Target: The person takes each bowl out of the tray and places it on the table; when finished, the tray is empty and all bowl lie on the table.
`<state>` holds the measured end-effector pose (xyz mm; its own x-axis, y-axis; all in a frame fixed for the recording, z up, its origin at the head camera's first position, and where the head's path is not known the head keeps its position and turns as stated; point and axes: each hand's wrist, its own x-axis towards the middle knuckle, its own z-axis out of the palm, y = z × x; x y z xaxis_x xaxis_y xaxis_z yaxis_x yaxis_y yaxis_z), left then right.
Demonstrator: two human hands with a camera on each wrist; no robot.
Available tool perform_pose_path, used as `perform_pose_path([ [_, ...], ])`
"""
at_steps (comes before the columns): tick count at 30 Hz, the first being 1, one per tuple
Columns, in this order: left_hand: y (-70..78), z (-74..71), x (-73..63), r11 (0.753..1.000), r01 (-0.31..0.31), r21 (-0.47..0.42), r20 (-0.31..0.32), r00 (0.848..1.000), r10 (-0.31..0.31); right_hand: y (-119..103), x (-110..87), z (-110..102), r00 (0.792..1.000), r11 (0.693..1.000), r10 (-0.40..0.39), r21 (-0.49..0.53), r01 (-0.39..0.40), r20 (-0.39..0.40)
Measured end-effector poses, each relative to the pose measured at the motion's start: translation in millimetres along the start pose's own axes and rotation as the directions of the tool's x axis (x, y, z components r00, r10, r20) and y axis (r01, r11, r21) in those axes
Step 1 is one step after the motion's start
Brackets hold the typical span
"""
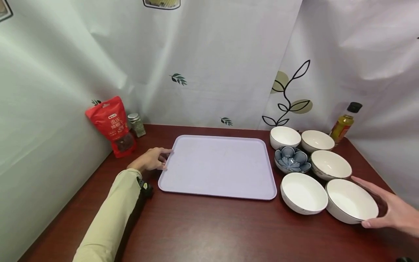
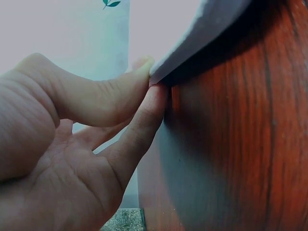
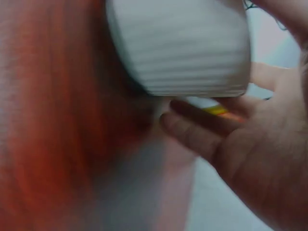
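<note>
At the left short edge of a pale lilac tray, my left hand pinches the rim. In the left wrist view the thumb lies over the tray's edge and a finger under it. Far to the right, my right hand holds the nearest right white bowl from its outer side. Its thumb is at the near rim and its forefinger reaches the far side. Ridged bowl wall fills the top of the blurred right wrist view; the lower fingers hang beside it.
More white bowls and a blue flower-patterned bowl stand close together right of the tray. An oil bottle stands behind them. A red pouch and a spice jar stand back left on the dark wooden table.
</note>
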<state>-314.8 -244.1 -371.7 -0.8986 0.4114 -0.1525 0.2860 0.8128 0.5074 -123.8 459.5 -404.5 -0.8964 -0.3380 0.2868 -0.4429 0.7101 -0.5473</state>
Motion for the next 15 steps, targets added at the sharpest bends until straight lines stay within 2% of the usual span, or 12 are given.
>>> perform_pose_path([
  [4,0.3,-0.2,-0.9,0.999,-0.022,0.025,-0.003,1.0,0.022,4.8,2.9,-9.6,0.995,0.997,0.044,-0.063,-0.039,0.089],
  [6,0.0,0.6,-3.8,0.997,-0.042,0.063,-0.004,0.999,0.042,-0.5,8.9,-17.4,0.988,0.977,0.105,-0.196,-0.082,0.114],
  [7,0.2,1.0,-5.4,0.994,-0.057,0.089,-0.005,0.998,0.057,-7.1,14.0,-21.9,0.982,0.956,0.138,-0.275,-0.099,0.126],
  [9,1.4,2.3,-8.4,0.986,-0.082,0.145,-0.017,0.996,0.085,-27.2,27.4,-30.3,0.966,0.896,0.212,-0.424,-0.133,0.146],
  [11,4.7,3.1,-11.8,0.973,-0.096,0.208,-0.043,0.993,0.107,-52.2,43.5,-35.1,0.963,0.839,0.23,-0.531,-0.121,0.143],
  [13,9.4,3.9,-14.6,0.963,-0.077,0.258,-0.091,0.99,0.103,-79.9,63.2,-33.9,0.964,0.843,0.211,-0.529,-0.096,0.161],
  [15,15.7,4.6,-16.7,0.952,-0.047,0.303,-0.16,0.982,0.1,-105.0,82.4,-26.3,0.981,0.878,0.116,-0.477,-0.03,0.153],
])
